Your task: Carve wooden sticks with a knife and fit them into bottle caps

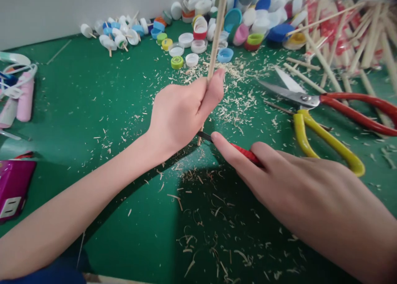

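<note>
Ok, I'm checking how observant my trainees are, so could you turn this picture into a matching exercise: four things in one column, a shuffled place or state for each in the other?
Things:
1. Long pale wooden stick
2. Red-handled tool with a dark blade
3. Metal scissors with one red and one yellow handle
4. Shiny purple box with a white panel

Places and states:
A. Lying with blades apart
B. In the left hand
C. At the picture's left edge
D. In the right hand

Pairs: 1-B, 2-D, 3-A, 4-C

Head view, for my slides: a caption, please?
Left hand grips a wooden stick; right hand holds a red-handled tool at its lower end, among pale shavings.
</note>
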A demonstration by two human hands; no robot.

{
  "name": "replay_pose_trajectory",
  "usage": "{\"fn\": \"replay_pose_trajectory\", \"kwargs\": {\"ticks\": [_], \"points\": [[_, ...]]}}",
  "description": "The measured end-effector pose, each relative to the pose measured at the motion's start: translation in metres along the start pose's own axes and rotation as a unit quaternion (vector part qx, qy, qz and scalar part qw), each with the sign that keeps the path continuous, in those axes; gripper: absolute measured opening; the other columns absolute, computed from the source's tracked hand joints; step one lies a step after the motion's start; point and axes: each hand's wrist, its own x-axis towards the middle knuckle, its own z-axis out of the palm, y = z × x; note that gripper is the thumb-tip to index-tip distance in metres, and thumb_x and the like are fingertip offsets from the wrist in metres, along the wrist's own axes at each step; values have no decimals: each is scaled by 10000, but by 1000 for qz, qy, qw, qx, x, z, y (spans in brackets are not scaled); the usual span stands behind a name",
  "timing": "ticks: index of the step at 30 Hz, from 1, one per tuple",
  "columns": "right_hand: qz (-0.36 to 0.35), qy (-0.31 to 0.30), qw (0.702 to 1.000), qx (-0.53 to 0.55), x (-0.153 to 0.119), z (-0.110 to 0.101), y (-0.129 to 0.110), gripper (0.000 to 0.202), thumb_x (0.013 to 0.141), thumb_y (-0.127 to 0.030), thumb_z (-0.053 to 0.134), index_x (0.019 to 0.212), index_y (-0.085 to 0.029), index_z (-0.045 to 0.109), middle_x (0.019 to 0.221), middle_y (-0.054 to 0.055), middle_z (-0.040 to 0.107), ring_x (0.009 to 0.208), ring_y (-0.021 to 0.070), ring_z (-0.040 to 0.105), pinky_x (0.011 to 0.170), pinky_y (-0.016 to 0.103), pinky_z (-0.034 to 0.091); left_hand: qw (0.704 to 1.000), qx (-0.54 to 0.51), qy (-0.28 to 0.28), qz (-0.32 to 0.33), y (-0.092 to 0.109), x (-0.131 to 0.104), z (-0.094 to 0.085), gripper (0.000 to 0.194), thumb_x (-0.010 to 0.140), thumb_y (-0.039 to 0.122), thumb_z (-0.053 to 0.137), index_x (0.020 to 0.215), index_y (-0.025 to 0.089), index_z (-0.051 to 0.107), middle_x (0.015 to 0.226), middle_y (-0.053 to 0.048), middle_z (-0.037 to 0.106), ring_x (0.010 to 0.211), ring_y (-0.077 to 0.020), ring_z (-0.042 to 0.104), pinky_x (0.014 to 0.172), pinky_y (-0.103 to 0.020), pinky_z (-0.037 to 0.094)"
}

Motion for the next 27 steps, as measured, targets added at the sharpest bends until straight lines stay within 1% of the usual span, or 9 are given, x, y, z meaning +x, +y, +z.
{"fn": "replay_pose_trajectory", "kwargs": {"ticks": [4, 8, 10, 12, 15, 18, 22, 25, 27], "points": [[13, 4, 1000, -17, 4, -3, -2, 628, 895, 29, 259, 1451, -116, 511, 666, -9, 494, 422, 111, 391, 452, 283, 252, 1000, 16, -1, -8, -2, 2, 0, 551, 1010, 492, 264, 588, 230, 501, 502, 26, 243, 450, -120, 238, 528, -322, 175], [-7, -5, 1000, -4, 3, -5, -1, 667, 860, 44, 268, 1468, -103, 499, 658, -12, 477, 413, 112, 364, 436, 284, 228, 999, 33, -14, -27, -11, 4, -2, 594, 1000, 562, 239, 543, 226, 417, 481, 23, 268, 452, -112, 227, 538, -326, 175], [-4, -10, 1000, 3, 2, -6, 0, 679, 845, 48, 282, 1479, -92, 484, 662, -10, 477, 427, 115, 387, 435, 281, 228, 998, 39, -17, -41, -13, 4, -3, 607, 1003, 568, 233, 546, 226, 439, 468, 21, 287, 439, -113, 245, 548, -333, 173], [2, -13, 1000, 2, 2, -6, 0, 674, 846, 43, 296, 1474, -101, 492, 664, -10, 482, 432, 117, 406, 440, 280, 236, 997, 50, -28, -48, -8, 2, -4, 624, 1013, 560, 203, 582, 228, 509, 469, 13, 335, 429, -121, 289, 552, -336, 182], [-3, -11, 1000, 5, 4, -2, -6, 644, 859, 25, 318, 1455, -113, 517, 670, -7, 488, 442, 123, 438, 452, 281, 249, 995, 69, -64, -21, 7, 0, -9, 679, 1018, 559, 127, 667, 231, 607, 501, -9, 412, 453, -141, 353, 542, -333, 201], [5, -13, 1000, 2, 3, 3, -13, 653, 855, 25, 321, 1464, -124, 504, 673, -6, 476, 455, 136, 445, 464, 290, 237, 991, 100, -93, -2, 14, 0, -14, 636, 1032, 499, 164, 754, 232, 670, 524, -23, 466, 474, -152, 389, 547, -331, 198], [30, -10, 999, 9, 1, 6, -15, 700, 844, 38, 297, 1493, -182, 436, 685, -14, 450, 460, 147, 374, 489, 317, 184, 980, 165, -98, -51, 4, 2, -16, 544, 1041, 371, 241, 794, 189, 690, 537, -26, 486, 476, -148, 429, 564, -332, 195], [6, -4, 1000, 29, 1, 6, -8, 690, 850, 42, 288, 1511, -145, 357, 698, -18, 444, 472, 139, 352, 493, 317, 195, 976, 170, -114, -74, -2, 2, -14, 530, 1038, 341, 235, 804, 186, 685, 548, -22, 481, 493, -150, 452, 574, -331, 205], [-3, -10, 1000, 20, 0, 4, -2, 696, 857, 47, 278, 1528, -134, 310, 704, -18, 453, 467, 133, 340, 494, 312, 206, 980, 150, -109, -73, -2, 2, -12, 541, 1032, 355, 215, 794, 198, 676, 553, -26, 468, 500, -156, 445, 580, -337, 211]]}}
